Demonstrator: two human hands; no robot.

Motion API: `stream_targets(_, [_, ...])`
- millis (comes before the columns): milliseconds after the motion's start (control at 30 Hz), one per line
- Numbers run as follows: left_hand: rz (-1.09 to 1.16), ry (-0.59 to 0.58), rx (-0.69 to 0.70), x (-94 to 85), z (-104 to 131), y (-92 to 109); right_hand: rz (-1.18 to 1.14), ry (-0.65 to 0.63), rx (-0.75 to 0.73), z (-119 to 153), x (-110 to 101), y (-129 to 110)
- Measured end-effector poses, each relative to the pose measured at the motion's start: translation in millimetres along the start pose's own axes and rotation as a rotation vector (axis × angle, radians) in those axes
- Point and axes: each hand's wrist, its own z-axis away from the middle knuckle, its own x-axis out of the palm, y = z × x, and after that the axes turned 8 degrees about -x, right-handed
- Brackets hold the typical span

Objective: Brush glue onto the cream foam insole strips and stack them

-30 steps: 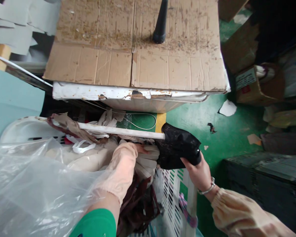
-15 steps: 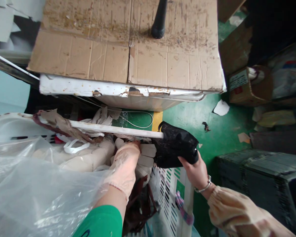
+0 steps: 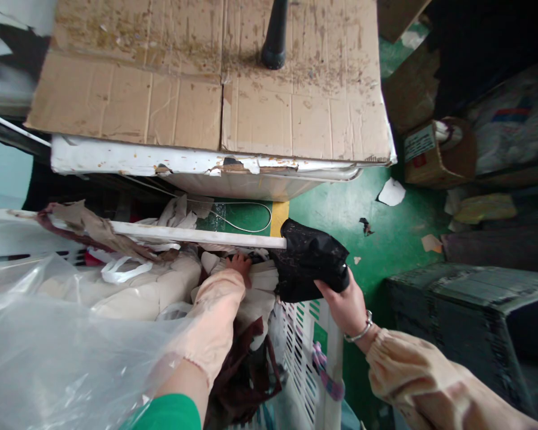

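A black cloth piece (image 3: pixel 311 260), bag-like, covers the right end of the white rail of a plastic basket (image 3: pixel 296 340). My right hand (image 3: pixel 345 304) is closed on its lower right edge, thumb on top. Inside the basket, my left hand (image 3: pixel 240 266) rests against stacked beige padded pieces (image 3: pixel 262 278), its fingers partly visible and apart. Cream padded pieces (image 3: pixel 156 286) lie left of that hand. Dark maroon fabric (image 3: pixel 246 370) hangs below the stack. Clear plastic sheeting (image 3: pixel 80 346) covers the basket's left part.
Stained cardboard (image 3: pixel 161 113) tops a white bin ahead, with a black tube (image 3: pixel 275 36) standing on it. An open carton (image 3: pixel 452 155) is at right, and a dark grey box (image 3: pixel 466 316) is nearer. Scraps lie on the green floor (image 3: pixel 332 209).
The view has shifted, so the scene sits slightly further left. My left hand has drawn up, and its fingers show more above the beige pieces. My right hand still holds the black cloth.
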Motion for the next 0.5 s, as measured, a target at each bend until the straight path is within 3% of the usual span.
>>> stream_targets(133, [-0.048,0.013,0.100,5.2,19.7,-0.8,0.000,-0.001,0.027,-0.3,0.7,-0.4])
stream_targets(267, [-0.025,0.120,0.160,8.0,42.8,-0.1,-0.008,0.001,0.044,-0.3,1.9,0.3])
stream_targets(500, [0.071,0.392,0.043,-7.9,94.8,-17.6,-0.001,-0.021,0.072,-1.1,1.9,2.7])
